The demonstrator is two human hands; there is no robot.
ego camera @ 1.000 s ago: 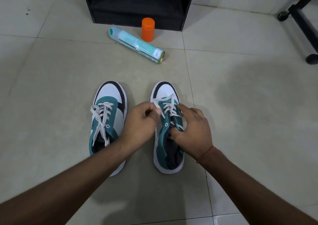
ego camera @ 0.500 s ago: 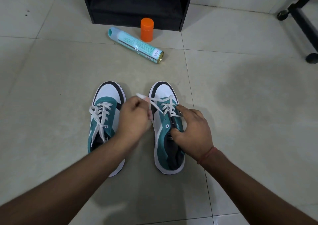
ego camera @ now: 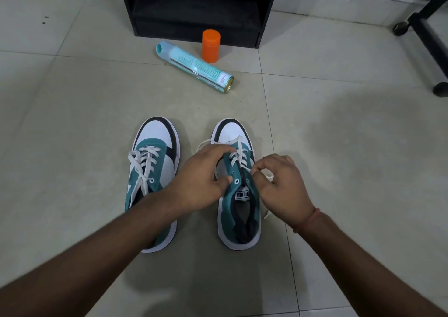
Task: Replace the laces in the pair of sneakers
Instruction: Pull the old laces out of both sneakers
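Observation:
Two teal, white and black sneakers stand side by side on the tiled floor, toes pointing away. The left sneaker (ego camera: 152, 171) has its white lace threaded through all eyelets. The right sneaker (ego camera: 238, 205) has its white lace (ego camera: 238, 154) loosened, with the top eyelets bare. My left hand (ego camera: 203, 178) lies over the right sneaker's left side, fingers curled on a loop of lace near the toe. My right hand (ego camera: 281, 183) pinches the lace's other end at the sneaker's right edge.
A teal spray can (ego camera: 194, 67) lies on its side beyond the sneakers, next to an upright orange cap (ego camera: 211, 46). A black cabinet (ego camera: 196, 9) stands at the back. A black wheeled frame (ego camera: 426, 33) is at the far right.
My right hand has moved off the sneaker's tongue to its right edge, drawing lace out. My left hand has shifted rightward over the right sneaker. More eyelets now show bare.

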